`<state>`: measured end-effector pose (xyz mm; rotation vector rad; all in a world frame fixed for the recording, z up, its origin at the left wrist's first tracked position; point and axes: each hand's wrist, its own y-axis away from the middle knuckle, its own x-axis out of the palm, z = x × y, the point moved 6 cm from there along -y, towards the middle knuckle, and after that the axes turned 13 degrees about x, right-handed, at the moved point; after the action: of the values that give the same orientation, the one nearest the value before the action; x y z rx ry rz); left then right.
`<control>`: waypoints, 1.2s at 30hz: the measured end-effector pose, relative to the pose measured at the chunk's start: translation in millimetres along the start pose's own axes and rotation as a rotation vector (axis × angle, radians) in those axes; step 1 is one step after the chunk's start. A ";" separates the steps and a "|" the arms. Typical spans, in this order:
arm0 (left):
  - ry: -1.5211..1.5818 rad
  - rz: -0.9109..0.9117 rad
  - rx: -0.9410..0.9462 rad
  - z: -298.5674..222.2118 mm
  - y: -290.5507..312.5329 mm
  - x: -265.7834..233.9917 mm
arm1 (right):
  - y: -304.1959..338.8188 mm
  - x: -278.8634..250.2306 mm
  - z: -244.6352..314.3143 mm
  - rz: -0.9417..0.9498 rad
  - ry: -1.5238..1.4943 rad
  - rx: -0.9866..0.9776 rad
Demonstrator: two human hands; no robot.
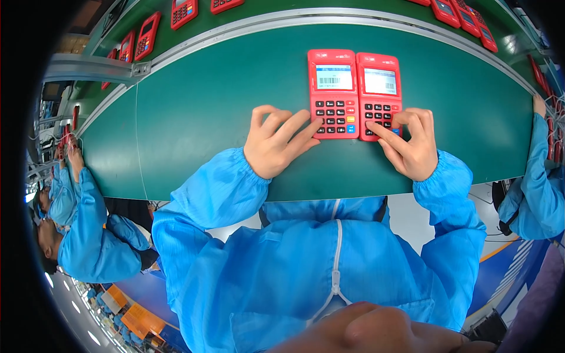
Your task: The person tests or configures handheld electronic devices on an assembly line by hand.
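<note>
Two red card payment terminals lie side by side on the green table, their screens lit with a barcode. On the left terminal (333,100), a fingertip of my left hand (276,141) rests at the keypad's left side, and the hand's other fingers are spread. Over the right terminal (380,101), my right hand (415,141) reaches in from the right. One of its fingertips touches the lower left keys, another is by the keypad's right edge, and its fingers are bent but apart. Neither hand grips anything. My fingers cover some of the keys.
Along the table's far side runs a metal rail (329,12), with more red terminals (147,35) beyond it at left and another group (465,20) at right. A metal bracket (94,69) juts in at the left. People in blue work at the left (97,235) and right (538,200).
</note>
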<state>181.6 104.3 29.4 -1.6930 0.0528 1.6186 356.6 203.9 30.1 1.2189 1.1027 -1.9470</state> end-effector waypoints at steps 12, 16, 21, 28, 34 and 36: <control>0.004 -0.006 0.100 -15.5 -8.9 2.5 | 17.4 -11.7 -9.6 -0.058 -0.035 0.145; -0.013 0.100 0.145 -19.9 -10.6 12.3 | 27.2 -12.0 -12.3 -0.075 -0.021 0.159; -0.008 0.081 0.157 -16.3 -8.7 12.4 | 25.2 -3.6 -7.6 -0.017 0.029 0.098; 0.022 -0.039 0.116 -12.6 -6.2 11.7 | 20.2 -4.3 -7.7 -0.029 -0.064 0.158; 0.610 -0.016 -0.492 25.4 -4.2 20.2 | 12.2 1.9 -37.5 0.111 -0.513 0.616; 0.778 -0.031 -0.557 27.1 -4.2 30.3 | 5.4 9.8 -30.9 0.192 -0.583 0.596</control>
<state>167.0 136.2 8.3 -2.6551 -0.0470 0.8976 370.2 227.7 12.0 0.8750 0.1058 -2.3309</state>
